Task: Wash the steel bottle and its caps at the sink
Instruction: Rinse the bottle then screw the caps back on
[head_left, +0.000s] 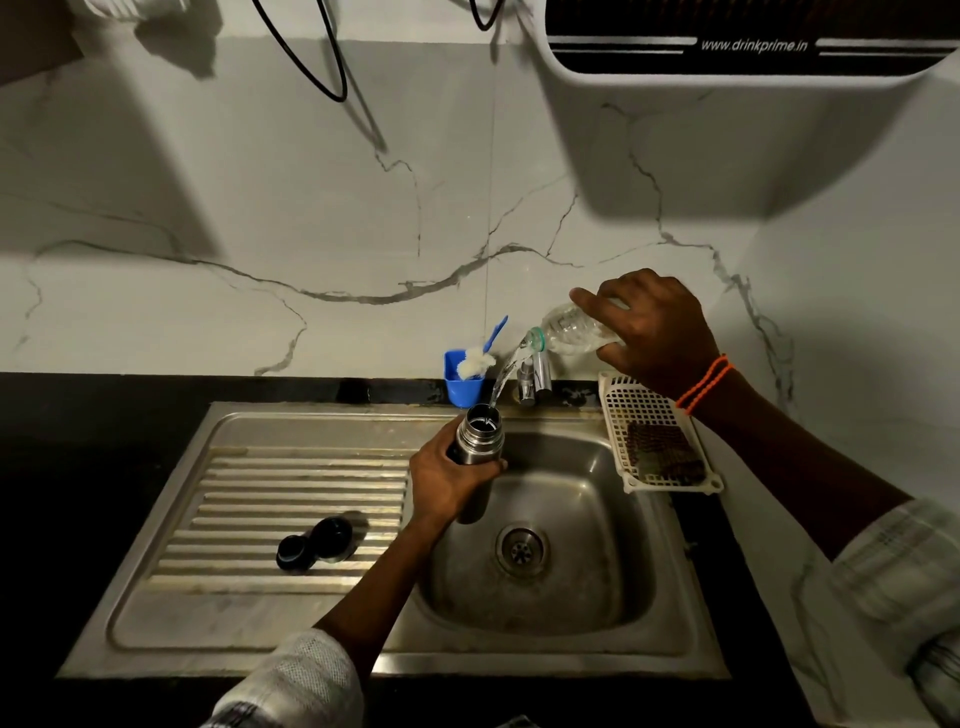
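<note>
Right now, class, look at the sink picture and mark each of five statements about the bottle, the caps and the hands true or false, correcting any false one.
1. The left hand grips the steel bottle over the sink basin. True.
2. The right hand fills it from the tap. False: it tips a clear plastic bottle, whose water runs into the steel bottle's open mouth.
3. The two black caps lie on the ribbed drainboard. True.
4. A cap is screwed on the steel bottle. False: its mouth is open.
5. The white basket holds the brush. False: the brush stands in a blue cup.
</note>
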